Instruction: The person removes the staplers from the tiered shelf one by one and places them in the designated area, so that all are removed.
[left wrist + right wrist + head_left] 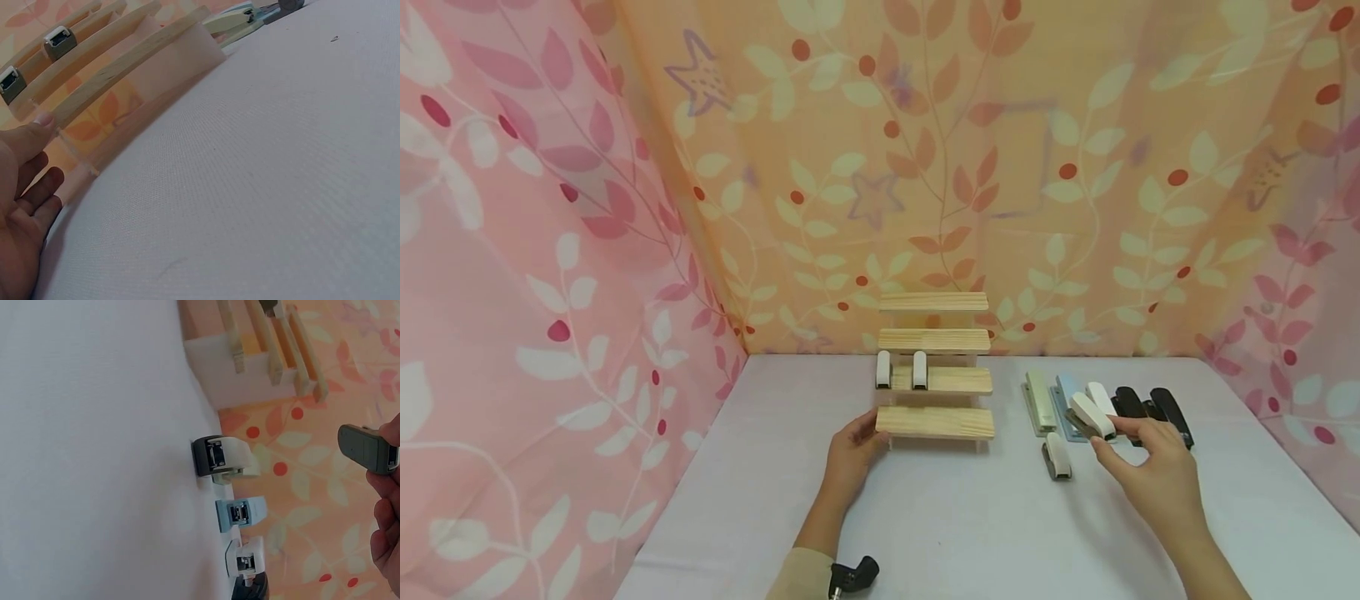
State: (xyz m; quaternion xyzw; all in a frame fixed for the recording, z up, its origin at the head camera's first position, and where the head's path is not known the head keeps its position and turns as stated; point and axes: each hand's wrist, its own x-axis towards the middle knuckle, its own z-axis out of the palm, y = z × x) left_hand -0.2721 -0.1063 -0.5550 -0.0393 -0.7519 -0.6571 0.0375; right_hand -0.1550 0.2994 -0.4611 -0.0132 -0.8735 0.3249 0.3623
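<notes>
My left hand (852, 457) grips the left end of the lowest board of a tiered wooden shelf (936, 422); its thumb (42, 120) lies on the board's edge in the left wrist view. Two small white staplers, one at the left end (883, 370) and one near the middle (920, 370), stand on the second board up. My right hand (1157, 475) pinches another small white stapler (1092, 415), raised over the row at the right; its grey underside (365, 449) shows in the right wrist view. Below it, a matching white stapler (1057, 457) rests on the table.
Behind the held stapler stand a green stapler (1040, 402), a blue stapler (1063, 388), a larger white stapler (1099, 393) and black staplers (1172, 417), close together. Patterned cloth (880, 167) encloses the white table (955, 533) at the back and sides.
</notes>
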